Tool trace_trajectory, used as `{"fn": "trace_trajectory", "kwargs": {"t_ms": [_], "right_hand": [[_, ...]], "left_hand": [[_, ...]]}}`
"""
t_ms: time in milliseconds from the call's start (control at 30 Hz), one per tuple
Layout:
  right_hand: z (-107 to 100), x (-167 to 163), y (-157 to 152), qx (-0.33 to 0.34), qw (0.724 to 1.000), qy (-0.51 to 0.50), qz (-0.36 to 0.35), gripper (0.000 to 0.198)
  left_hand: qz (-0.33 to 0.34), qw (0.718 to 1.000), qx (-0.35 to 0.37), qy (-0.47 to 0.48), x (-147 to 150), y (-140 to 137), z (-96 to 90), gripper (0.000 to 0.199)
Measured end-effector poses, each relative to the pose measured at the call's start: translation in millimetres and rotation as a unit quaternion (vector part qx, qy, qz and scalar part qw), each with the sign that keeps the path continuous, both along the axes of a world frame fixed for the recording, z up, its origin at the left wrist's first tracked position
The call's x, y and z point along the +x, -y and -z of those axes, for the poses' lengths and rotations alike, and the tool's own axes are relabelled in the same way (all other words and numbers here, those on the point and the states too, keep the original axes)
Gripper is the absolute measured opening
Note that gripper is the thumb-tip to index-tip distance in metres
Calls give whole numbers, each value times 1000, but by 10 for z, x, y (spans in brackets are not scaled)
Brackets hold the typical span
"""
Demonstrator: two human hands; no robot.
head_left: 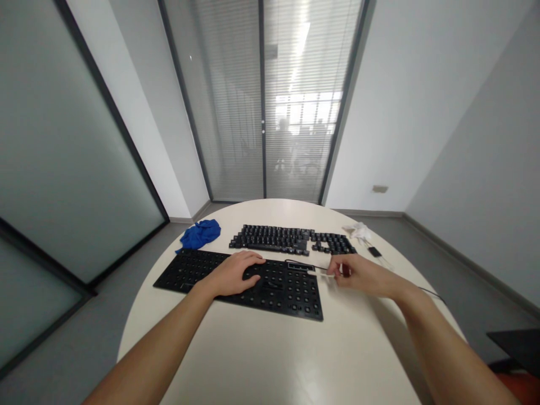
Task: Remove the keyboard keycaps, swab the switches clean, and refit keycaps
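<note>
A black keyboard base (291, 289) with its keycaps off lies slightly slanted on the table. My left hand (236, 273) rests on its middle with fingers spread, holding nothing. At the base's right end, my right hand (343, 270) pinches a thin white cotton swab (320, 274). The swab's left tip is at the upper right edge of the base, by a small rectangular panel (300, 266); whether it touches is too small to tell. Behind the base, loose black keycaps (274, 237) are laid out in keyboard order, with the number-pad group (337, 243) at their right.
A crumpled blue cloth (201, 233) lies at the table's left rim. White tissue (358, 230) and a small black piece (374, 252) on a pale cord lie at the right. A dark cable (431, 292) crosses the right edge of the round cream table (270, 360).
</note>
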State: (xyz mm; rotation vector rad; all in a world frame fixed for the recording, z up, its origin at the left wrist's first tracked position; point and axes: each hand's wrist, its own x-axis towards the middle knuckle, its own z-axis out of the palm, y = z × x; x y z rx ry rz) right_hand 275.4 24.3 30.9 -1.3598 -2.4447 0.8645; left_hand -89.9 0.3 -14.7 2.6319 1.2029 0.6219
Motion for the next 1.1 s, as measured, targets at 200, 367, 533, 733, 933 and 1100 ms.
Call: {"fn": "trace_trajectory", "kwargs": {"t_ms": [200,367,533,733,933,1100], "right_hand": [[10,-5,-3,9,1000,5,-2,17],[-17,-74,37,21,1000,-9,-13,22],[1,-200,78,38,997,-33,-49,23],[52,-226,67,35,997,-26,-62,19],[43,-233,85,26,997,-25,-61,17],[-12,-257,120,28,998,-17,-52,19]], "left_hand": [[-2,1000,-2,7,0,1,0,41],[2,1000,0,11,2,2,-1,41],[-1,1000,0,2,11,7,-31,40],[0,1000,2,3,22,16,-55,41],[1,1000,1,5,22,23,-60,41],[0,1000,0,7,17,23,-61,40]]}}
